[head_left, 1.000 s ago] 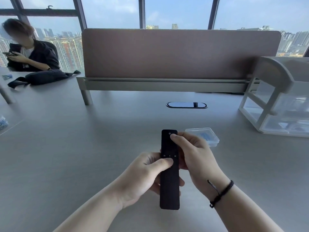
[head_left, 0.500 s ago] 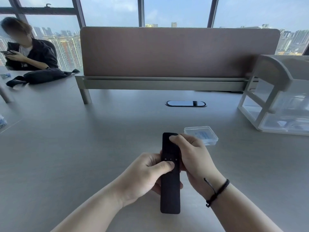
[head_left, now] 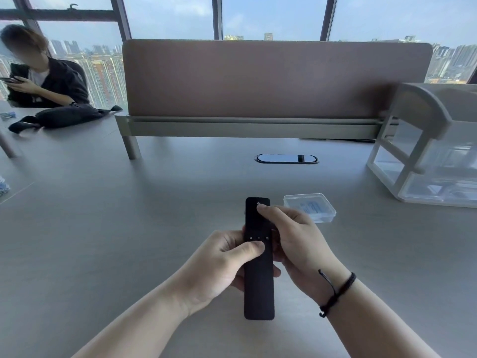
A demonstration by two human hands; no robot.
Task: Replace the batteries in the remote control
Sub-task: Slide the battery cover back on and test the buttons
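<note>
Remote control (head_left: 259, 280): black, slim, button side up, held lengthwise above the grey worktop (head_left: 129, 228). Left hand (head_left: 219, 267): closed around its middle, thumb across the face. Right hand (head_left: 296, 241): gripping the upper part from the right, thumb near the top button. Clear plastic box (head_left: 309, 208): on the worktop, just beyond the right hand.

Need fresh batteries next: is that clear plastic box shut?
Shut: the clear box lies flat on the desk, lid seated flush.
</note>
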